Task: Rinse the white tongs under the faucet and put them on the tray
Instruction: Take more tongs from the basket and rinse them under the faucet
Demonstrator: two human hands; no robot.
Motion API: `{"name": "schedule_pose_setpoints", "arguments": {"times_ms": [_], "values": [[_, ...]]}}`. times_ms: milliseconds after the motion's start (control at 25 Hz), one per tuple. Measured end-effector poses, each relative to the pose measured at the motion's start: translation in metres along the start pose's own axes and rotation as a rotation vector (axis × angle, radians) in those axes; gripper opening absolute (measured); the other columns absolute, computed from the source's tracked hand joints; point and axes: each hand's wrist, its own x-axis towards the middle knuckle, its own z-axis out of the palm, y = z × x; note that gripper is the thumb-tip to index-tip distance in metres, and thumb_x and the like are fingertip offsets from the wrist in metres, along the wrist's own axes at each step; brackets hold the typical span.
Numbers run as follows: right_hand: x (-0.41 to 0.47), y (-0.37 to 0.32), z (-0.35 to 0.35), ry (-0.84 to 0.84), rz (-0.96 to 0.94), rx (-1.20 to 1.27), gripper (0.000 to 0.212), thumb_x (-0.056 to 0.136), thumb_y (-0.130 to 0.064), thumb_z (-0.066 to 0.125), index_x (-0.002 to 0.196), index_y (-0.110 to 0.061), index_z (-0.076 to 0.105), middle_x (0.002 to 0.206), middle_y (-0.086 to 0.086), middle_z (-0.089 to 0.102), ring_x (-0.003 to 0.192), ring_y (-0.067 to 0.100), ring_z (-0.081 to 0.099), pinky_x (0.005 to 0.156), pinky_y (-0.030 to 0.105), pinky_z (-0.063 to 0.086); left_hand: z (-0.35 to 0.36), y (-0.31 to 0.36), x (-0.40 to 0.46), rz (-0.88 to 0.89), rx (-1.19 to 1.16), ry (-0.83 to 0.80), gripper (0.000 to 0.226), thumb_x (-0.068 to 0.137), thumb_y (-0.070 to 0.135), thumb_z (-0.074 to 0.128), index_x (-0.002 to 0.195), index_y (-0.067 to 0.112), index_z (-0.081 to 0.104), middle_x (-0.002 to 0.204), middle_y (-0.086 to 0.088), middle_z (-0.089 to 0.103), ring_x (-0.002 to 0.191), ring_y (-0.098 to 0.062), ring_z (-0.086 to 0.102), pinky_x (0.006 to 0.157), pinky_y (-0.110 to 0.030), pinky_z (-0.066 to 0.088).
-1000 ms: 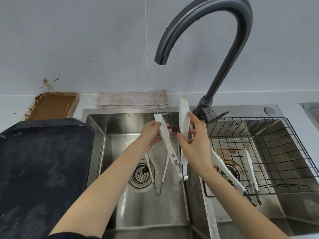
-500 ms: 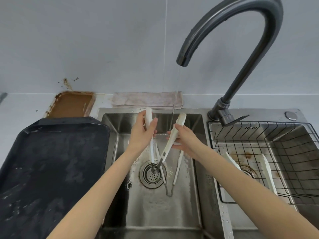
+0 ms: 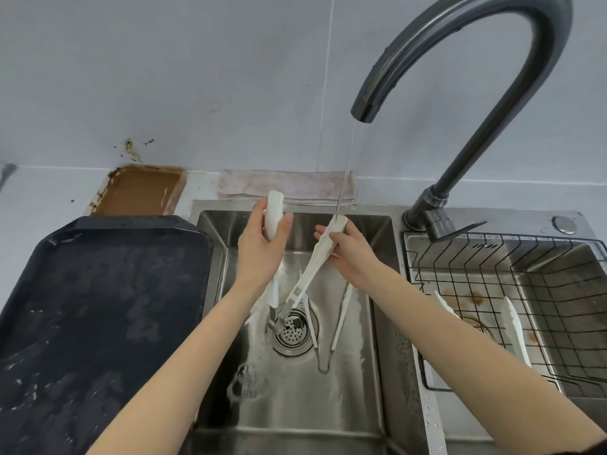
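Observation:
I hold the white tongs spread in a V over the left sink basin, their metal hinge down near the drain. My left hand grips one arm by its upper end. My right hand grips the other arm, and a thin water stream from the dark curved faucet lands on that arm's tip. The black tray lies on the counter left of the sink.
A second pair of tongs lies on the basin floor beside the drain. Another white pair rests in the wire rack over the right basin. A folded cloth and a brown patch sit behind the sink.
Both hands have shifted left with the tongs and spread the arms wider. The stream, which fell between the arms half a second ago, now hits the right arm's tip.

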Motion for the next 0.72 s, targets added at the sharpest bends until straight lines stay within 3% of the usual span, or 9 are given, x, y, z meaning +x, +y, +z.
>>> {"name": "schedule_pose_setpoints", "arguments": {"times_ms": [80, 160, 280, 400, 480, 600, 720], "values": [[0.002, -0.001, 0.009, -0.009, -0.029, 0.034, 0.031, 0.099, -0.008, 0.034, 0.129, -0.01, 0.041, 0.09, 0.016, 0.059, 0.083, 0.027, 0.06, 0.076, 0.036, 0.046, -0.002, 0.0, 0.0, 0.008, -0.01, -0.002, 0.039, 0.091, 0.03, 0.052, 0.125, 0.012, 0.049, 0.08, 0.016, 0.051, 0.069, -0.004, 0.05, 0.063, -0.009, 0.042], [0.004, -0.003, 0.02, 0.025, -0.054, 0.073, 0.017, 0.1, -0.019, 0.036, 0.108, -0.012, 0.049, 0.064, 0.005, 0.042, 0.056, 0.016, 0.043, 0.061, 0.03, 0.042, -0.002, -0.001, 0.001, -0.036, -0.059, -0.006, 0.04, 0.092, 0.03, 0.051, 0.126, 0.011, 0.049, 0.08, 0.013, 0.052, 0.07, -0.004, 0.05, 0.068, -0.018, 0.043], [0.005, -0.007, 0.03, 0.018, -0.095, -0.037, 0.024, 0.099, -0.031, 0.036, 0.083, -0.016, 0.046, 0.055, 0.0, 0.032, 0.047, 0.012, 0.034, 0.047, 0.023, 0.036, -0.003, -0.004, 0.002, -0.139, -0.164, -0.016, 0.037, 0.093, 0.028, 0.048, 0.127, 0.014, 0.048, 0.074, 0.007, 0.051, 0.062, -0.004, 0.051, 0.062, -0.019, 0.045], [0.004, -0.014, 0.029, -0.021, -0.076, -0.08, 0.031, 0.095, -0.042, 0.039, 0.077, -0.018, 0.041, 0.043, -0.008, 0.028, 0.038, 0.007, 0.027, 0.039, 0.019, 0.028, -0.005, -0.007, 0.002, -0.239, -0.314, -0.058, 0.031, 0.095, 0.027, 0.045, 0.126, 0.026, 0.045, 0.066, 0.003, 0.05, 0.044, -0.001, 0.048, 0.047, -0.015, 0.044], [0.002, -0.021, 0.023, -0.068, -0.052, -0.013, 0.031, 0.094, -0.042, 0.043, 0.075, -0.018, 0.04, 0.039, -0.009, 0.028, 0.034, 0.005, 0.026, 0.037, 0.017, 0.025, -0.003, -0.01, 0.005, -0.339, -0.407, -0.052, 0.031, 0.096, 0.029, 0.044, 0.127, 0.025, 0.046, 0.066, 0.002, 0.051, 0.045, -0.004, 0.046, 0.045, -0.016, 0.042], [0.001, -0.034, 0.014, -0.184, -0.066, 0.052, 0.026, 0.094, -0.033, 0.048, 0.073, -0.019, 0.043, 0.037, -0.008, 0.038, 0.033, 0.003, 0.033, 0.035, 0.014, 0.031, 0.007, -0.013, 0.011, -0.531, -0.563, -0.055, 0.042, 0.095, 0.036, 0.044, 0.13, 0.013, 0.045, 0.07, 0.0, 0.054, 0.047, -0.008, 0.045, 0.042, -0.017, 0.04], [0.001, -0.046, 0.01, -0.221, -0.09, 0.104, 0.018, 0.095, -0.026, 0.049, 0.078, -0.018, 0.05, 0.044, -0.008, 0.051, 0.039, 0.002, 0.046, 0.041, 0.013, 0.042, 0.022, -0.014, 0.014, -0.698, -0.707, -0.133, 0.035, 0.096, 0.038, 0.041, 0.123, 0.016, 0.043, 0.074, -0.001, 0.053, 0.037, -0.004, 0.043, 0.038, -0.015, 0.039]]}}
